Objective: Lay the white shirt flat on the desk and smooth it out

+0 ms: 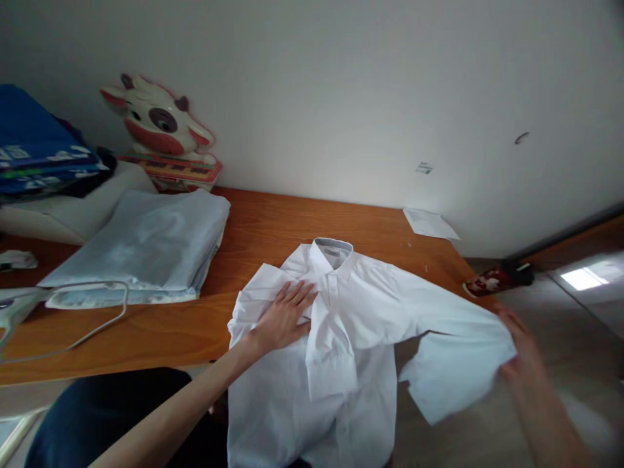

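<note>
We've got a white shirt [361, 325] at the worktop's [273, 227] front edge, lower half hanging off. Left hand [283, 318] lies flat, fingers spread, on its folded side; right hand [519, 344] pinches the sleeve end out past the right edge. Folded pale-blue cloth [146, 244] w/ a wire hanger [82, 312] sits left, cow toy [160, 130] at back-left corner.

Wooden table [273, 224] — white shirt [361, 305], folded clothes [146, 244], paper [429, 223]

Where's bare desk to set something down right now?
Bare wood lies between the folded blue cloth and white shirt, and behind the collar toward the paper slip. Crowded at left: wire hanger, cow toy, blue pile.
</note>
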A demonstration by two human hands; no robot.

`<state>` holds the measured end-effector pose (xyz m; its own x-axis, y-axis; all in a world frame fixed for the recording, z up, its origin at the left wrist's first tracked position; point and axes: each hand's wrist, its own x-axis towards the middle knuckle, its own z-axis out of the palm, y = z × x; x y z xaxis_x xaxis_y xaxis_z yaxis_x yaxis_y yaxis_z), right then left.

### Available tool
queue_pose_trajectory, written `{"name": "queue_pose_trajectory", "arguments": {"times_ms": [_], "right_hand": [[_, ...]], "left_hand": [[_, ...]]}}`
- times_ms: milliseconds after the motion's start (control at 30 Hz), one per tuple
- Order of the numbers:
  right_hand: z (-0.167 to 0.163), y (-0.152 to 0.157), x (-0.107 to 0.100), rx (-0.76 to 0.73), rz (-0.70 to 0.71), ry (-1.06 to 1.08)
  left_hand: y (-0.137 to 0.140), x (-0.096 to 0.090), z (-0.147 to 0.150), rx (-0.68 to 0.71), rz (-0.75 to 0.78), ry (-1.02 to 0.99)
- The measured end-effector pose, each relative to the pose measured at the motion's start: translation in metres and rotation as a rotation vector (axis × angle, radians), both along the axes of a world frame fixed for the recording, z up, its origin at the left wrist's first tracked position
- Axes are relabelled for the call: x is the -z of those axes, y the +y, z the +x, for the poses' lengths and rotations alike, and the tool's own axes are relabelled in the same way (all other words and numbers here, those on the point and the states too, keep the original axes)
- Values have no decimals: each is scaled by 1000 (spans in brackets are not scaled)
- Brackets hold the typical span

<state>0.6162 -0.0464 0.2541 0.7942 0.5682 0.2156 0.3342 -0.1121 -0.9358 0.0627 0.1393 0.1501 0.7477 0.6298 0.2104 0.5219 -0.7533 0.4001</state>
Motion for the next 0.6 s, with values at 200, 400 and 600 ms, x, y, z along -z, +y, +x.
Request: {"name": "queue_pose_trajectory", "arguments": {"times_ms": [200,400,600], "right_hand": [[-62,55,-98,-409,-92,-489],[-222,97,1,-613,-101,-1005],[-294,138,83,-896,-335,-936]], "left_hand": [[0,-12,-4,25,-57,-107],[-19,-20,-14,52,-108,-212],[-66,-17,-35,-176,-63,-76]]}}
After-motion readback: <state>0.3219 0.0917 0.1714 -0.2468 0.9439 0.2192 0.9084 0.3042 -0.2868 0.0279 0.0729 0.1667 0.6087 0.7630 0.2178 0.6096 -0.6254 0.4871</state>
